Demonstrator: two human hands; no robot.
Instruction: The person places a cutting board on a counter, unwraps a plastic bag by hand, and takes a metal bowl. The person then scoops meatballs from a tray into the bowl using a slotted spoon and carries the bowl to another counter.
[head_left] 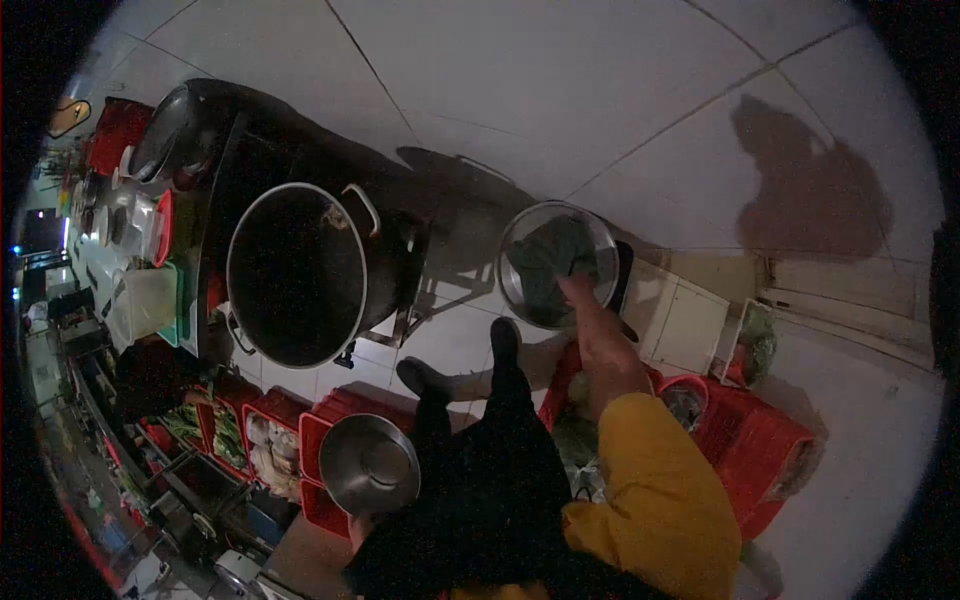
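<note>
My right hand [575,287], at the end of a yellow sleeve, reaches over a round metal basin [505,284]. Its fingers are closed on a dark green cloth [548,255] that lies bunched in the basin. Low in the view, my left hand [358,527] grips the near rim of a deep metal bowl [369,465]; most of its fingers are hidden behind the bowl. The bowl is tipped so that its inside faces me.
A large dark pot [298,280] with metal handles stands on a burner stand. Red crates [755,450] flank my legs on the right, and crates of vegetables [228,430] line the left. A worktop holds a clear plastic container [145,308]. White tiles [560,80] run along the wall.
</note>
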